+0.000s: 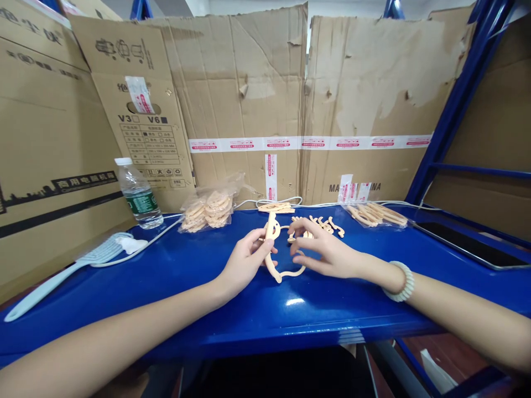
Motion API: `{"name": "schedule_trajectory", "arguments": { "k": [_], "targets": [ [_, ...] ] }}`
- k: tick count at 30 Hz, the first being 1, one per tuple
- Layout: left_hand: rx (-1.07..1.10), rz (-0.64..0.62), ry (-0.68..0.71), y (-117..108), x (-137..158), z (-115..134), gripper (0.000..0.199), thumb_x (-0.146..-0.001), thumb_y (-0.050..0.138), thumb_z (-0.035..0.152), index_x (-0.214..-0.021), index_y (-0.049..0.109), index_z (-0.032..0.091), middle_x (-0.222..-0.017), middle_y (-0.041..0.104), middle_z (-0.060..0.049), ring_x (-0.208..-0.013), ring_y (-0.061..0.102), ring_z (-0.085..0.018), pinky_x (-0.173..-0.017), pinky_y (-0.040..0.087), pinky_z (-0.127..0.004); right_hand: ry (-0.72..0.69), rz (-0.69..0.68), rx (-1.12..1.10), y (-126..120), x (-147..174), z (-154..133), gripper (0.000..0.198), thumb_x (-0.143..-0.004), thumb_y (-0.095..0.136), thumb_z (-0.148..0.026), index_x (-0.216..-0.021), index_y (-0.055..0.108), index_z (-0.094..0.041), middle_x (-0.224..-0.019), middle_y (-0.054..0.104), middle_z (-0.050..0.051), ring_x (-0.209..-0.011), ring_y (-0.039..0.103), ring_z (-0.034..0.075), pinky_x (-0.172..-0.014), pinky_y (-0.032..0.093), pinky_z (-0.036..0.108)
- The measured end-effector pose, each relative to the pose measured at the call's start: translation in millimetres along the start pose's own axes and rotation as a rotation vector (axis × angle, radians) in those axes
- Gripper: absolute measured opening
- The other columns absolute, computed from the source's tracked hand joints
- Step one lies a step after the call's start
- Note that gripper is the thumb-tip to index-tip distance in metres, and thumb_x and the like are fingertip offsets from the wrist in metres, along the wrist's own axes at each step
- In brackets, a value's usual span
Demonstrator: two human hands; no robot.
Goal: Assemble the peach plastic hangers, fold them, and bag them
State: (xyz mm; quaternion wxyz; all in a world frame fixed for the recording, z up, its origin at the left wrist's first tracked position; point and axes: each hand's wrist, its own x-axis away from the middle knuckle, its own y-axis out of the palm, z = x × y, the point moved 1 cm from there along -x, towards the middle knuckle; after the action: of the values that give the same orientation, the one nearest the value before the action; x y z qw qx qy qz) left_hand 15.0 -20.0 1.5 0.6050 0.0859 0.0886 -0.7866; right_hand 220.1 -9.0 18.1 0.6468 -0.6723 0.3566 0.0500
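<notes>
At the far left, a pale blue fly swatter (45, 288) lies on the blue worktop (186, 309), its handle toward the front edge and a crumpled white tissue (130, 245) at its head. Just behind it stands a clear water bottle (140, 196) with a white cap and green label, upright near the printed cardboard box (145, 143). Next comes a clear plastic bag (207, 210) filled with beige looped pieces.

Near the middle, the left hand (246, 257) pinches a beige curved frame (271, 266) between thumb and fingers, holding it tilted above the worktop; a thin curved rod shows at its lower right. Behind it lies a small stack of beige strips (276, 208).

The right hand (329, 251), with a pale coiled band (402, 282) at the wrist, is beside the frame, fingers bent and parted from the thumb; whether its fingertips grip anything is unclear. Small beige curled pieces (332, 225) lie behind this hand. Farther right are a clear bag of long beige pieces (375, 214) and a dark-screened tablet (477, 243) lying flat.
</notes>
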Motion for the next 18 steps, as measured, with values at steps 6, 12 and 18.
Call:
{"name": "schedule_trajectory", "arguments": {
  "k": [6,12,18],
  "targets": [
    [-0.117,-0.023,0.133,-1.7,-1.0,-2.6,0.027,-0.079,0.064,0.038,-0.097,0.067,0.018,-0.097,0.055,-0.006,-0.085,0.061,-0.019,-0.061,0.059,-0.027,0.183,0.02,-0.649,0.6,-3.1,6.4,0.029,-0.09,0.055,-0.032,-0.118,0.06,-0.025,-0.131,0.052,0.008,-0.123,0.047,0.022,-0.102,0.04,0.044],
    [-0.269,-0.018,0.207,-4.5,-1.3,-3.0,0.023,-0.084,0.059,0.033,-0.099,0.066,0.017,-0.085,0.06,-0.005,-0.078,0.062,-0.017,-0.065,0.057,-0.026,0.264,0.05,-0.836,0.0,-2.2,9.9,0.031,-0.088,0.06,-0.033,-0.117,0.063,-0.025,-0.124,0.061,0.006,-0.12,0.052,0.02,-0.107,0.036,0.042],
    [-0.381,-0.014,0.253,-4.6,-1.0,0.1,0.021,-0.087,0.055,0.032,-0.095,0.067,0.017,-0.088,0.062,-0.005,-0.077,0.063,-0.016,-0.065,0.054,-0.024,0.337,0.167,-0.888,-1.9,-4.2,9.9,0.024,-0.084,0.063,-0.035,-0.1,0.062,-0.018,-0.105,0.066,0.007,-0.099,0.062,0.017,-0.092,0.047,0.036]
  ]
}}
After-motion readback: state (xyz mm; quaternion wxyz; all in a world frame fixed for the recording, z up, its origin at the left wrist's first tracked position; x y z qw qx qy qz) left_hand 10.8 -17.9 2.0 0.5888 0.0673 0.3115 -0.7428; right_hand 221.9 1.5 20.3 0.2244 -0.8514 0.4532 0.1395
